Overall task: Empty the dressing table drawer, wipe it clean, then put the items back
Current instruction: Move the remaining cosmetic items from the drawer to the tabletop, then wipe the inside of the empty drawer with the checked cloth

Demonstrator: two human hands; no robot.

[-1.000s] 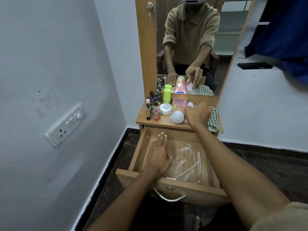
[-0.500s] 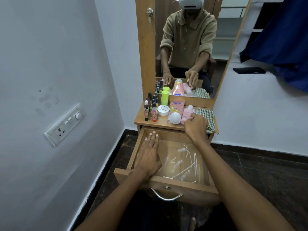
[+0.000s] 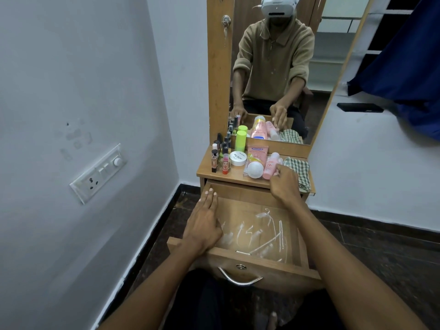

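The wooden drawer [image 3: 262, 262] stands pulled open, lined with a clear plastic sheet [image 3: 259, 231] and holding no items. My left hand [image 3: 204, 225] lies flat on the sheet at the drawer's left side. My right hand [image 3: 284, 184] is at the tabletop's front edge, fingers curled on the lower end of a small pink bottle [image 3: 270, 166] that lies there. Beside it lie a pink tube [image 3: 257, 154] with a white round cap [image 3: 255, 169], a white jar [image 3: 238, 158], a green bottle [image 3: 241, 140] and several nail polish bottles [image 3: 220, 153].
A checked cloth [image 3: 298, 169] lies on the tabletop's right end. The mirror [image 3: 285, 67] behind reflects me. A switch plate [image 3: 98, 172] is on the left wall. A blue cloth [image 3: 404, 67] hangs at the right above a black phone [image 3: 360, 107].
My right hand has drawn back from over the tabletop items to the front edge, uncovering the pink bottle. The left hand has stayed flat in the drawer.
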